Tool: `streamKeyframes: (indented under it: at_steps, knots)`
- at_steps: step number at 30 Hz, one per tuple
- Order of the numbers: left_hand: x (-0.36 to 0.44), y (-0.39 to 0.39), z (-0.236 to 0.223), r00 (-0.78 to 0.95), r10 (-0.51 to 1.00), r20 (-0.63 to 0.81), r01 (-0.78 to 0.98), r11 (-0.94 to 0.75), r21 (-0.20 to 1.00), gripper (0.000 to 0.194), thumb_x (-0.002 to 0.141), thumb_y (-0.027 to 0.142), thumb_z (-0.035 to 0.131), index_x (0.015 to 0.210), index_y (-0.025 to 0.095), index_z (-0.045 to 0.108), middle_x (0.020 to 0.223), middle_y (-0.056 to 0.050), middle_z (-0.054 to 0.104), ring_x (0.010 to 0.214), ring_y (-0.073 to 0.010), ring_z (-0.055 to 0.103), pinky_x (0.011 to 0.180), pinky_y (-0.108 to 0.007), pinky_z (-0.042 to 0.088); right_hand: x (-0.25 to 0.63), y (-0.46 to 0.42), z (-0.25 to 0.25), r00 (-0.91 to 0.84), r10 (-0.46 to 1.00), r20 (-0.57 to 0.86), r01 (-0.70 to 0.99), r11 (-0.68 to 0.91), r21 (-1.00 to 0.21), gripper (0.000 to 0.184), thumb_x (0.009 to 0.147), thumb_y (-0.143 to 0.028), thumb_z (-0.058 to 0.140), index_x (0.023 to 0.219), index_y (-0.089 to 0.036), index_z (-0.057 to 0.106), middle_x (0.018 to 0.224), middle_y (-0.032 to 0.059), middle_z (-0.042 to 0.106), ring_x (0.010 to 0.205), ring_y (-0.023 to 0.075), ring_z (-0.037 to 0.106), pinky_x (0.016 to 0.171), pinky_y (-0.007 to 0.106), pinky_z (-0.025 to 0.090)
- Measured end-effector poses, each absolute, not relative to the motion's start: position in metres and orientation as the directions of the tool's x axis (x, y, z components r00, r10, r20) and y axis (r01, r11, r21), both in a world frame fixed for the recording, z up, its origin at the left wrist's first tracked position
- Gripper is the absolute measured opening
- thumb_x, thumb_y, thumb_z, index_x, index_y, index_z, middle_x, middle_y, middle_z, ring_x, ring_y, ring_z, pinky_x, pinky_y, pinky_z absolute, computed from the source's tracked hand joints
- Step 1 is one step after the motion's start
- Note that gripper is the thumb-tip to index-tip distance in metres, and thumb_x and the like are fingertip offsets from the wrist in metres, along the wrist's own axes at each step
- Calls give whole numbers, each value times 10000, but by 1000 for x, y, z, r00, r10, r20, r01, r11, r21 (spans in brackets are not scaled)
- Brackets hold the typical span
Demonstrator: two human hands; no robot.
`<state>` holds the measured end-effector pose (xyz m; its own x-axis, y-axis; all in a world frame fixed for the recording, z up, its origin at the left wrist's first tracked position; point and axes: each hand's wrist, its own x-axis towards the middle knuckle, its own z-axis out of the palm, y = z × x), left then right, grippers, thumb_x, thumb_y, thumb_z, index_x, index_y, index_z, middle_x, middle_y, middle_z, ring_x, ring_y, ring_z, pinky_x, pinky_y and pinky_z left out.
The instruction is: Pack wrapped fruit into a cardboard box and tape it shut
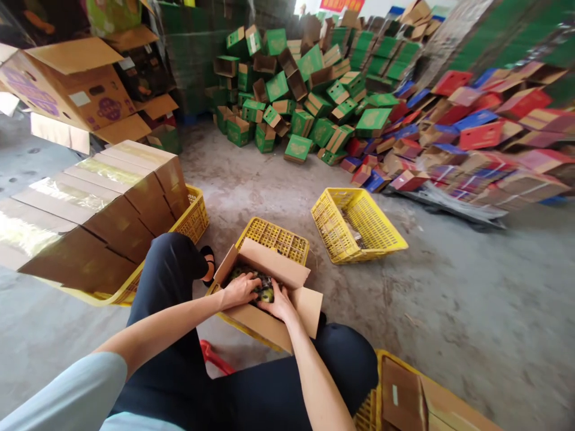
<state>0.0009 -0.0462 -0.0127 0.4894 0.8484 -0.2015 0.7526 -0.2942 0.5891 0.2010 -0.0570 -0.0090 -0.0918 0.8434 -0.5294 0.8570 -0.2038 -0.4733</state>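
Observation:
An open cardboard box [269, 263] with its flaps spread rests on an upturned yellow crate [281, 236] between my knees. Inside lies a dark green-and-yellow mottled bundle [266, 292] with a glossy, plastic-like surface; its exact kind is unclear. My left hand [241, 290] lies over the bundle's left part, fingers curled down onto it. From the right, my right hand [279, 303] grips its side with thumb and fingers bent. The fingers of both hands partly cover the bundle and hide some fingertips.
At left, closed taped cartons [103, 191] stand in a long yellow crate [197, 215]. Another yellow crate [381, 233] sits ahead right. Brown cardboard [404, 389] fills a crate at lower right. Green boxes [299, 146] and red-and-blue boxes [480, 136] are heaped behind. Something red [215, 358] lies under me.

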Motion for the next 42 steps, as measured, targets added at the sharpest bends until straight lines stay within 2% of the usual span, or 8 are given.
streamKeyframes:
  at_steps: [5,13,18,23,27,34,38,42]
  knots:
    - [-15,-41,-16,364,922,-135,722,-188,666,203,860,239,686,1056,189,675,1059,-83,653,910,-231,666,883,-339,520,201,-51,-5,-118,902,-416,829,-142,-541,688,689,-225,836,1346,-207,635,1287,126,693,1246,289,636,1056,353,468]
    - [-41,-28,7,140,980,-141,400,75,914,377,920,551,604,928,175,628,843,-30,674,732,-165,602,673,-274,473,233,-54,17,-23,965,-260,776,-147,-614,197,823,-265,641,988,-199,726,976,73,792,891,231,749,803,301,561]
    - [-42,-25,13,80,965,-248,168,232,958,502,787,653,737,861,178,593,759,-12,626,684,-149,564,618,-265,438,257,-59,32,42,978,-205,753,-166,-637,330,930,-414,459,932,-195,706,860,74,788,599,196,710,593,284,545]
    - [-42,-24,5,85,947,-308,142,295,945,612,797,626,742,1171,162,604,932,-53,695,845,-196,650,724,-293,507,269,-62,41,78,991,-113,797,-130,-589,372,925,-466,447,878,-206,709,901,103,792,793,250,740,719,319,538]
    - [-38,-27,9,208,931,-298,193,260,946,649,854,656,665,1259,149,654,1143,-111,724,1067,-262,664,886,-333,521,262,-65,40,31,995,-91,848,-74,-525,326,950,-406,438,897,-215,696,899,93,786,864,243,734,785,307,516]
    - [-28,-24,1,488,829,-272,448,30,893,602,1043,539,318,1271,122,688,1006,-117,789,909,-242,730,794,-321,555,235,-67,32,-72,980,-185,953,13,-303,202,949,-208,506,855,-219,685,823,75,756,791,229,708,680,274,446]
    - [-18,-14,-17,555,799,-232,593,-184,784,328,915,350,577,1135,184,755,1123,-94,778,1076,-272,697,990,-352,502,218,-70,28,-98,969,-226,979,53,-196,224,931,-95,507,962,-162,719,960,185,757,935,292,714,798,335,476]
    - [-4,-16,-32,677,693,-247,614,-347,709,341,755,236,716,1092,229,766,1152,-77,774,1205,-319,645,1172,-443,356,201,-68,21,-121,965,-233,982,82,-169,316,963,-124,485,1202,-139,692,1191,256,699,1186,370,634,979,457,456]
